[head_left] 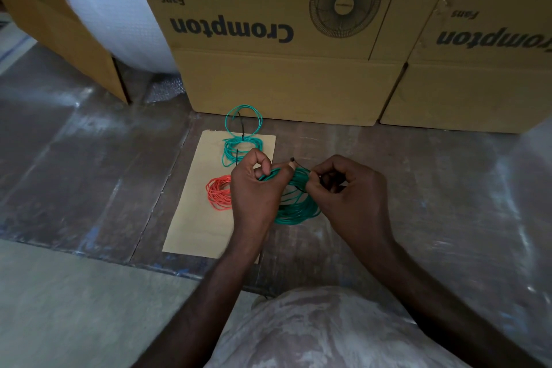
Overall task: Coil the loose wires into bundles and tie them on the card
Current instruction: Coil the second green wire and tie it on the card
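head view: green wire coil (294, 203) hangs above the card's (197, 218) right edge, left hand (257, 185) pinching its top loops gathered while right hand (343, 185) pinches a black tie (300, 166) for cinching; tied green bundles (242, 143) and orange coil (219, 193) lie on the card.

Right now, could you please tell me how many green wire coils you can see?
3: one far green coil by the box, one on the card, one held in both hands. The hands may hide more.
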